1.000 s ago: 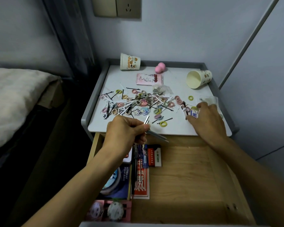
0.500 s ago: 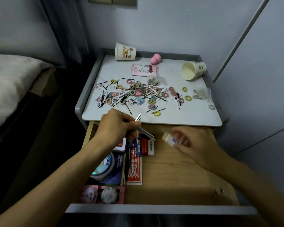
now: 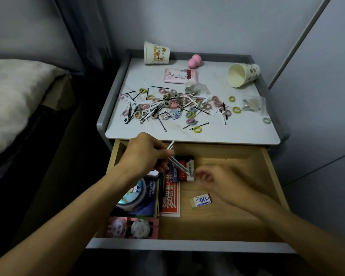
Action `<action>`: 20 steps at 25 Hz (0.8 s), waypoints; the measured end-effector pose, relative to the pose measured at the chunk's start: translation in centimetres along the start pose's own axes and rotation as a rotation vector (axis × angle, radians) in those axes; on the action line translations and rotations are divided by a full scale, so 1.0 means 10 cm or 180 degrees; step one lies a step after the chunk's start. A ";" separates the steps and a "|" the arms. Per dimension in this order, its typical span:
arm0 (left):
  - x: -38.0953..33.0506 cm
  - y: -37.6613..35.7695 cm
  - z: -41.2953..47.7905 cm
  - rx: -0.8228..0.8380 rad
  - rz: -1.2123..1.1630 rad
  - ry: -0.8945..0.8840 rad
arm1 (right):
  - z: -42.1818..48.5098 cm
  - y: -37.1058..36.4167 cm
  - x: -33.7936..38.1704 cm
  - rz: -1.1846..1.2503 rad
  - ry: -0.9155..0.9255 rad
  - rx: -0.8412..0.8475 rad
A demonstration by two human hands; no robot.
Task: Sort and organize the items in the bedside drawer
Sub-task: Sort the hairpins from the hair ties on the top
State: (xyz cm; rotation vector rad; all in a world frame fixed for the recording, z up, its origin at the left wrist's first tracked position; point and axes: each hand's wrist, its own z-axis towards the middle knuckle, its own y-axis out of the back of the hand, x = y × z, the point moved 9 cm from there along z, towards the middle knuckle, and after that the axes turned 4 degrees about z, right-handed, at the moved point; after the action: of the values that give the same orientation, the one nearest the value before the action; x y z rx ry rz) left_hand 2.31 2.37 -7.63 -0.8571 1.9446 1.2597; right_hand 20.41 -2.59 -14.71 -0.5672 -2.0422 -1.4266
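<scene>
Now the eraser lies in the drawer

You have just moved the eraser [image 3: 200, 200] from the tabletop [image 3: 237, 134] into the drawer [image 3: 227, 220]. One second ago your right hand [image 3: 217, 182] was taking it at the 3 o'clock edge of the top. Half a second ago it was carrying it over the drawer. Now the eraser lies flat on the bare wood near the middle of the drawer, and the right hand is apart from it, at about 1 o'clock of it. Motion blurs this hand, but it looks empty, with the fingers loosely curled and their tips near the small boxes [image 3: 184, 168]. Your left hand [image 3: 145, 156] has not changed its work: it keeps a tight pinch on the silver tweezers [image 3: 179, 164], over the 10 o'clock part of the drawer.

For the task, I judge that one more item is home, but it lies alone, not lined up with the packets on the 9 o'clock side. The heap of hair ties and pins [image 3: 167, 106] at 12 o'clock on the tabletop is not yet sorted, so most of the work remains.
</scene>
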 end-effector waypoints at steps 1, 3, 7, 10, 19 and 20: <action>0.00 -0.01 0.00 0.0027 -0.0097 0.0028 | 0.01 0.15 0.06 0.0851 -0.0095 -0.0320; 0.03 -0.04 0.01 0.0074 -0.0412 0.0106 | 0.01 0.23 0.21 0.2134 -0.0224 -0.0498; 0.10 -0.05 -0.01 0.0109 -0.0781 0.0211 | -0.03 0.08 0.49 0.2636 -0.0257 -0.0312; 0.18 -0.02 -0.03 0.0189 -0.0828 0.0313 | 0.00 0.07 0.50 0.2069 -0.0207 -0.0361; 0.22 0.03 -0.12 0.0440 -0.0491 0.0349 | 0.05 -0.10 0.59 0.1577 -0.0116 -0.0092; 0.21 0.04 -0.12 0.0450 -0.0485 0.0322 | 0.04 -0.11 0.60 0.1719 -0.0125 -0.0069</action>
State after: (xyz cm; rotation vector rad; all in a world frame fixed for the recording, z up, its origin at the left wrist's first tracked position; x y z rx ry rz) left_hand 0.58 1.03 -8.73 -0.9925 1.9796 0.9958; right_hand 15.14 -2.49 -11.57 -1.0662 -1.7181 -1.1161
